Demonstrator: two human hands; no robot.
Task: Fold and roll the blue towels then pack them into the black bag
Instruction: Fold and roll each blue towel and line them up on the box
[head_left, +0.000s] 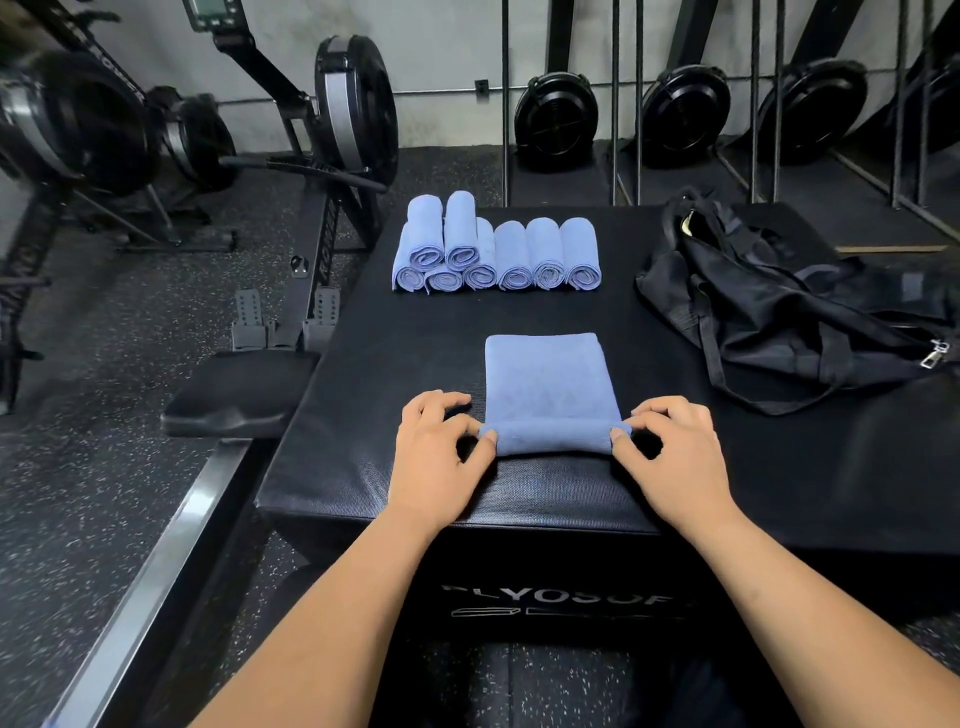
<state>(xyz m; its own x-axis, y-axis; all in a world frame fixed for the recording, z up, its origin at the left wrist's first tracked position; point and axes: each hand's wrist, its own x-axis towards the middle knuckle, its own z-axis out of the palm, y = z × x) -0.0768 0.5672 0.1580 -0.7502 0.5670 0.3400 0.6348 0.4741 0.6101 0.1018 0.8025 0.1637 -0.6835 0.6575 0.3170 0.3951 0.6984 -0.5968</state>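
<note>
Head view, single frame.

We note a folded blue cloth towel (550, 384) lying flat on the top of a black padded box (389, 364), near its front edge and roughly central. The near edge of the towel is turned up into a short, tight roll; the rest lies flat beyond it.

Left hand (436, 457): thumb and curled fingers pinch the left end of the roll. Right hand (670, 452): the same pinch on the right end. Both wrists sit low over the front part of the box top.

At the far side of the box we count eight rolled blue towels (514, 260), ends facing us: six side by side in a row, touching, with two more stacked on top at the left.

A black fabric bag (779, 312) lies slumped on the right part of the box, well apart from the flat towel, straps loose, a metal zip pull showing at its right end.

To the left, on the speckled floor, stand a rowing machine (353, 104) and its black moulded seat (239, 389), just beside the box.
</note>
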